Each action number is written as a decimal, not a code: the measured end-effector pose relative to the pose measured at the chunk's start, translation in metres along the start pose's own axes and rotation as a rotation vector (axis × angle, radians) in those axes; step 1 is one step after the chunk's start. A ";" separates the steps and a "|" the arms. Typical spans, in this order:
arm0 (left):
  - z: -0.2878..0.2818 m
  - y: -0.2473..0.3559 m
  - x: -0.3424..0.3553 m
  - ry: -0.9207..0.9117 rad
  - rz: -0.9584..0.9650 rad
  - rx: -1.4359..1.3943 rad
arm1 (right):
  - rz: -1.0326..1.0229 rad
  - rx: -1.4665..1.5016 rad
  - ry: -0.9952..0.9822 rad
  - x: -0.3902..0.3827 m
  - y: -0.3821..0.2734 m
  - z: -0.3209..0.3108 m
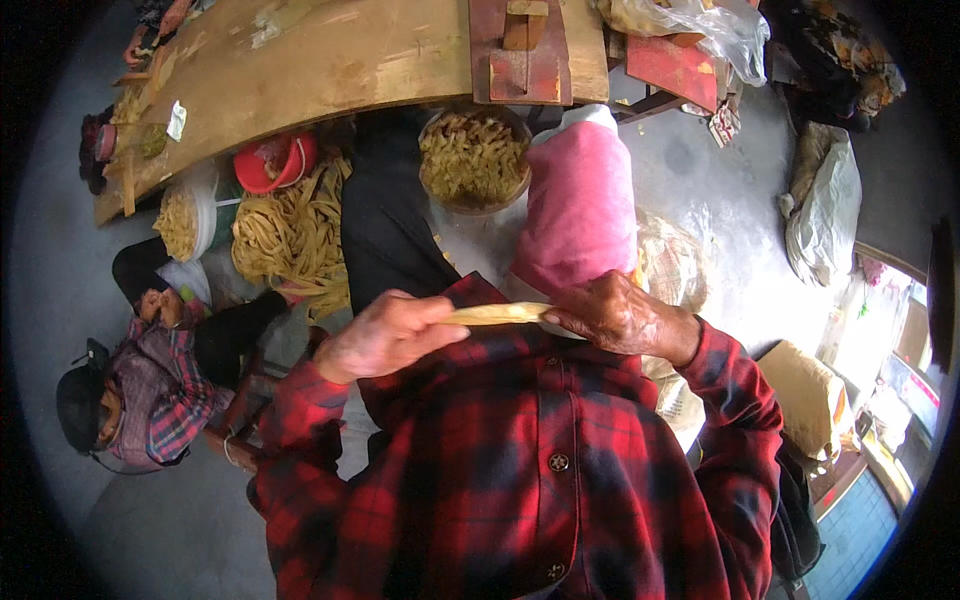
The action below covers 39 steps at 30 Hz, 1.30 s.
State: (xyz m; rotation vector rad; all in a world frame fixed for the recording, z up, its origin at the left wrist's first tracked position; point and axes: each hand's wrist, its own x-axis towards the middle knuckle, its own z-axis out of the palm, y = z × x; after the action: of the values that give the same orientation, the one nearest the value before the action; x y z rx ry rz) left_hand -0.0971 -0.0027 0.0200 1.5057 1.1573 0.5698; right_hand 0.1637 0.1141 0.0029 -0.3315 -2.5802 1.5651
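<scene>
A pale yellow, flat strip [495, 314] of what looks like plant material is stretched level in front of my chest. The fingers of my left hand [390, 335] close on its left end. At the other end, my right hand [625, 315] pinches it between thumb and fingers; the fingertips are partly hidden. Just beyond my hands, a round basin [476, 209] between my legs holds many yellowish-green pieces [473, 155]. A pink cloth [580, 195] covers my right thigh. Left of my legs lies a heap of long, similar strips [295, 235].
A wooden tabletop [340, 55] spans the far side, with a red board bearing a wooden block [525, 35]. A red bucket [270, 180] and a white bucket [205, 215] stand by the heap. Another person [165, 395] sits at the left. Sacks [825, 215] lie at the right.
</scene>
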 end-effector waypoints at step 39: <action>0.073 -0.006 0.037 0.749 -0.050 -1.206 | 0.267 0.635 0.396 0.023 -0.020 0.054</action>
State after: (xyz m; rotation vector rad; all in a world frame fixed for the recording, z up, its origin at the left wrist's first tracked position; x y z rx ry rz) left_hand -0.0227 -0.0039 -0.0149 0.1962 1.0181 1.5246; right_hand 0.1283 0.0640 -0.0046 -0.8308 -1.6941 2.0437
